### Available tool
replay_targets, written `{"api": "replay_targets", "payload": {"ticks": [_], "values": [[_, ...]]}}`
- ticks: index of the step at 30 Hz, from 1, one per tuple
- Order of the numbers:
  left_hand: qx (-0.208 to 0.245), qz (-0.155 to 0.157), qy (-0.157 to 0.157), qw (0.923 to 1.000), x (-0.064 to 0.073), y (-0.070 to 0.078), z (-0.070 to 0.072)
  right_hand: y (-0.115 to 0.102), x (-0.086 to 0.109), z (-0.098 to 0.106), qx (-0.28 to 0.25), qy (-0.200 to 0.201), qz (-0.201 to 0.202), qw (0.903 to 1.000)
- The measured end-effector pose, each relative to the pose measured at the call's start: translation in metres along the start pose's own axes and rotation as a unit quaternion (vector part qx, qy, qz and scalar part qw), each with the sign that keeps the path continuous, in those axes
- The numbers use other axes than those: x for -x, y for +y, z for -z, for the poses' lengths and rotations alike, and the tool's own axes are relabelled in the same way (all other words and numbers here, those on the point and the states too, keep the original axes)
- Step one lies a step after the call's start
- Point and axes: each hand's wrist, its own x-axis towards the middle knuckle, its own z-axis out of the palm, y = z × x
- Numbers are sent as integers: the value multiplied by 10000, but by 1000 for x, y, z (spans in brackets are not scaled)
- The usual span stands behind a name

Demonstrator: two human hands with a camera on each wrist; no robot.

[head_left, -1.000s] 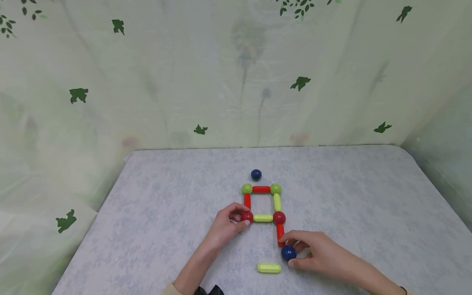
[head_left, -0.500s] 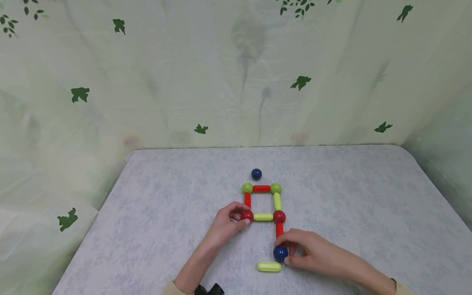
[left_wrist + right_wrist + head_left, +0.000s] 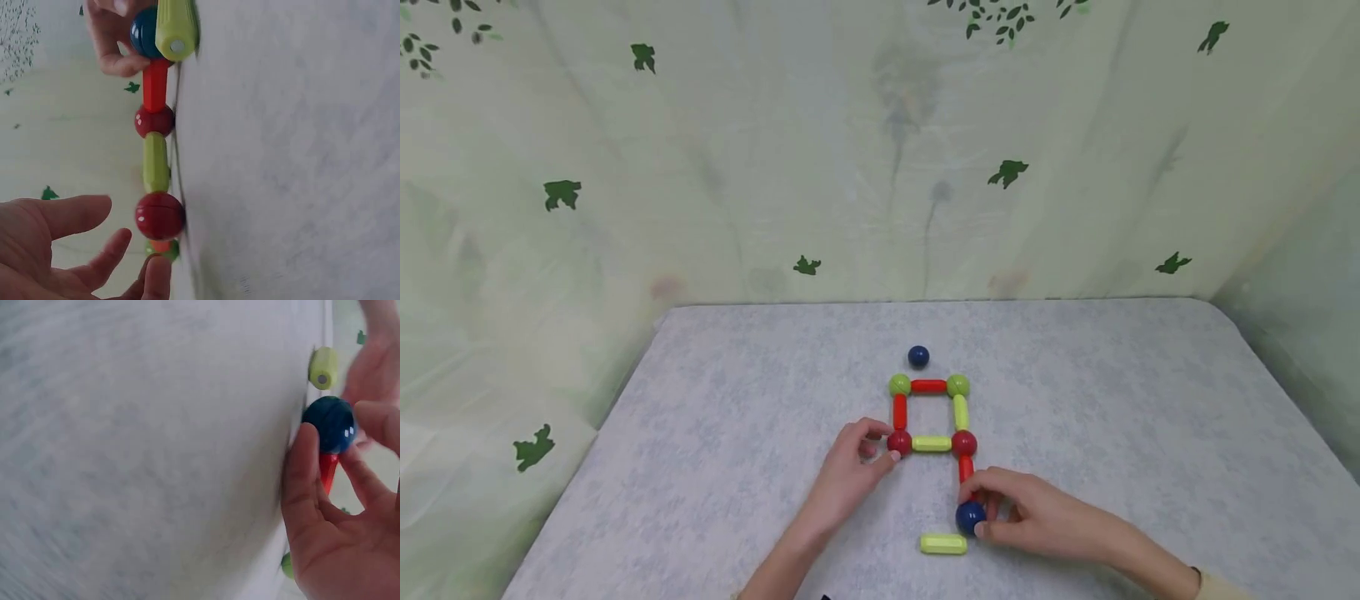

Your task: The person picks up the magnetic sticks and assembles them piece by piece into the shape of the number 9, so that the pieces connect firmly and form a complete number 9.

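My right hand (image 3: 1045,512) pinches a dark blue ball (image 3: 970,518) between thumb and fingers, at the near end of a red stick (image 3: 966,468). That stick runs to the right red ball (image 3: 964,443) of a square made of balls and sticks. Beside the left red ball (image 3: 899,442) is my left hand (image 3: 853,467); in the left wrist view its fingers are spread, apart from the ball. A yellow-green stick (image 3: 932,444) joins both red balls. Two green balls (image 3: 958,386) form the far corners.
A loose yellow-green stick (image 3: 943,544) lies just left of the held ball, towards me. Beyond the square sits another dark blue ball (image 3: 918,357). The grey table (image 3: 737,400) ends at a pale curtain (image 3: 850,167) printed with leaves.
My right hand has brought the blue ball leftward to the red stick's near end, and the stick has swung straighter. My left fingers have loosened from the left red ball.
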Motion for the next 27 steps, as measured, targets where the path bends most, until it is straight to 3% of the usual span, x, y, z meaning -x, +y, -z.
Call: {"api": "replay_targets", "payload": {"ticks": [3, 7, 11, 15, 18, 20, 27], "values": [[-594, -122, -73, 9981, 18, 10, 3, 0, -1, -2, 1, 17, 8, 10000], [-762, -417, -985, 9913, 35, 14, -2, 1, 0, -2, -85, -7, -58, 9999], [-633, -463, -1866, 9793, 38, 9, -17, 2, 2, 0, -213, -62, -155, 9996], [-1031, -307, -2278, 9677, 35, 3, -30, 2, 3, 1, -231, -97, -185, 9995], [-1551, -460, -2400, 9572, 35, 0, -35, 3, 4, 0, -249, -84, -215, 9994], [-1703, -571, -2321, 9560, 35, -1, -36, 3, 4, 0, -316, -78, -242, 9992], [-1331, -327, -1886, 9725, 34, -1, -28, 4, 1, 0, -467, -123, -291, 9984]]}}
